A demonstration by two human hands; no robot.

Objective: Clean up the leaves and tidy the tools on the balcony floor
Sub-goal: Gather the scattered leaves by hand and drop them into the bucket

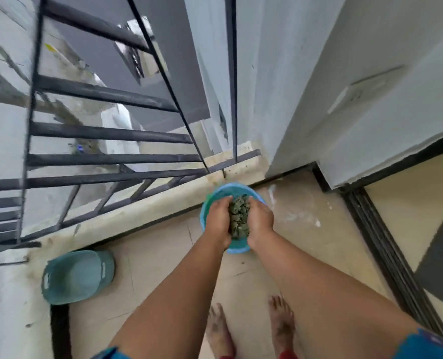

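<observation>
From the head view, your left hand (218,221) and right hand (259,221) are cupped toward each other, squeezing a clump of leaves (238,216) between the palms right over the blue bucket (237,248), likely so loose bits fall inside, not onto the floor (306,229). The bucket stands at the floor's far edge, by the curb under the railing (106,159). A teal basin (76,277) lies tipped near the left corner.
</observation>
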